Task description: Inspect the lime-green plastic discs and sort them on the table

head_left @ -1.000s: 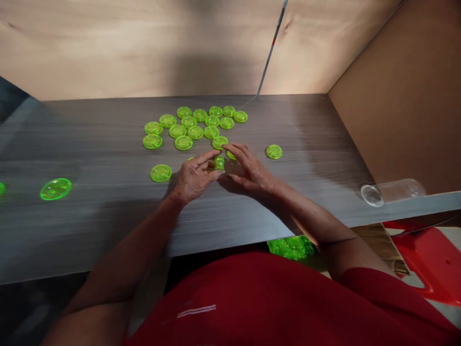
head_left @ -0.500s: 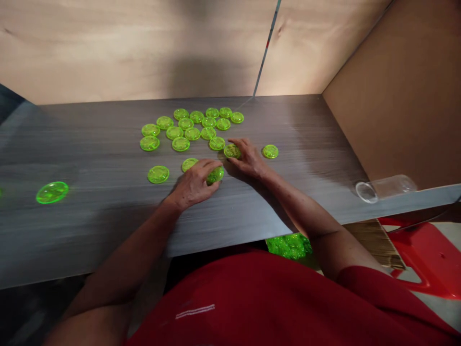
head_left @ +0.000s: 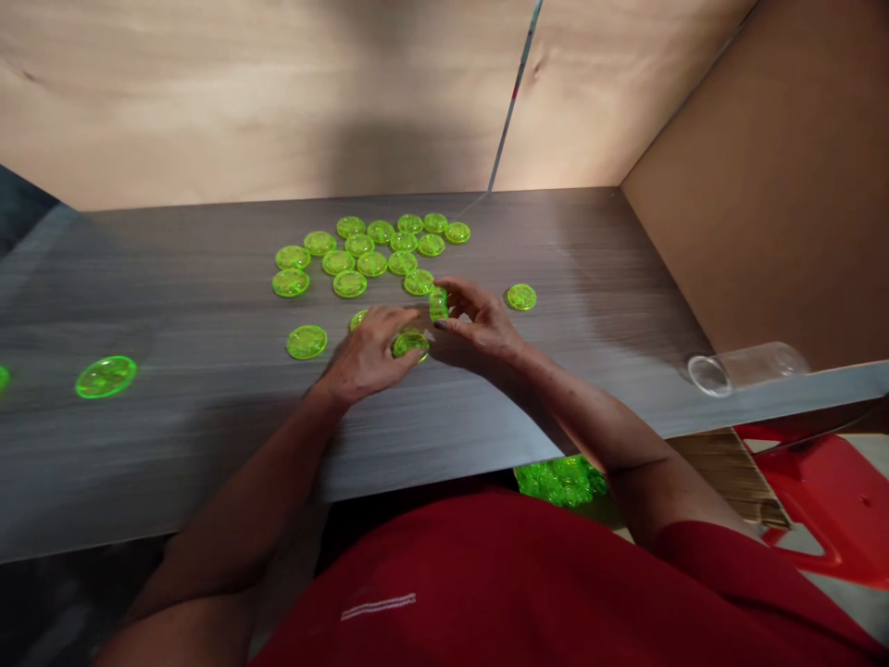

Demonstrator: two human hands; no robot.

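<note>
My right hand [head_left: 482, 320] pinches a translucent green disc [head_left: 439, 303] between thumb and fingers, tipped up on its edge. To its left, my left hand [head_left: 371, 352] has its fingers and thumb curled round another green disc [head_left: 410, 346], which is tilted. A further disc [head_left: 358, 320] shows in part behind my left hand. One more disc [head_left: 306, 342] lies flat to the left of that hand. Beyond both hands spreads a cluster of several like discs [head_left: 372, 264]. A single disc [head_left: 520, 296] rests to the right of my right hand.
A clear plastic cylinder [head_left: 754, 368] lies on its side near the right front edge of the grey table [head_left: 229, 435]. At far left is another green disc [head_left: 106, 377]. Wooden panels [head_left: 243, 102] close off the back and right. Below the edge are green pieces [head_left: 562, 480] and a red stool [head_left: 833, 500].
My right hand has tipped its disc from flat to upright on edge, raising it off the table. The disc at my left hand has changed its tilt. The view has shifted slightly.
</note>
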